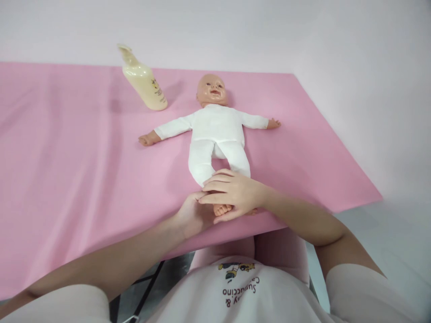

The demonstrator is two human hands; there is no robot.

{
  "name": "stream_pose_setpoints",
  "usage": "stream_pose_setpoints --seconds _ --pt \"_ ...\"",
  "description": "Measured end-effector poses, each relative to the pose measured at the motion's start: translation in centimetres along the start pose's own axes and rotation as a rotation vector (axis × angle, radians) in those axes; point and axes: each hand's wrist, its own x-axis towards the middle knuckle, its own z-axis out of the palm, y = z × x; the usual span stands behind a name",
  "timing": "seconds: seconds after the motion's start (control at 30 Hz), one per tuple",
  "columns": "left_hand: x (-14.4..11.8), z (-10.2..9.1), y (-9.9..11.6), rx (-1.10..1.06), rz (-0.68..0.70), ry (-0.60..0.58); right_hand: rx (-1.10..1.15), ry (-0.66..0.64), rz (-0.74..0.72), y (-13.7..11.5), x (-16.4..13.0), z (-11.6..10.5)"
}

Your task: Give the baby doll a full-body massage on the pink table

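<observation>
A baby doll [218,123] with a soft white body lies on its back, arms spread, its feet toward me. My left hand [197,214] cups the doll's lower leg near the foot from the left side. Its fingers are mostly hidden under the leg and behind my other hand. Across the top of the same lower leg lies my right hand [235,193], fingers stretched out and a little apart, the fingertips reaching over my left thumb. The doll's toes [222,209] show below my right palm. The other foot is partly covered by my right wrist.
A pale yellow pump bottle [146,85] stands left of the doll's head. Pink cloth [84,170] with folds on its left side covers the table. Its front edge is close to my body, and its right edge slants down to a corner. A white wall [215,31] rises behind.
</observation>
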Motion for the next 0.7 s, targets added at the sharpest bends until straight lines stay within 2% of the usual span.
stream_pose_setpoints --seconds 0.1,0.37,0.57,0.7 --pt "0.1 -0.1 0.0 0.025 0.009 0.013 0.003 -0.002 0.003 0.0 0.0 0.1" --pt "-0.6 1.0 0.0 0.017 0.031 0.066 0.014 0.052 -0.008 0.1 -0.1 0.2" --pt "-0.1 0.2 0.1 0.017 0.001 0.042 0.022 0.030 -0.003 0.0 -0.1 0.1" --pt "-0.2 0.3 0.0 0.000 0.003 0.012 0.026 0.040 -0.003 0.1 -0.1 0.2"
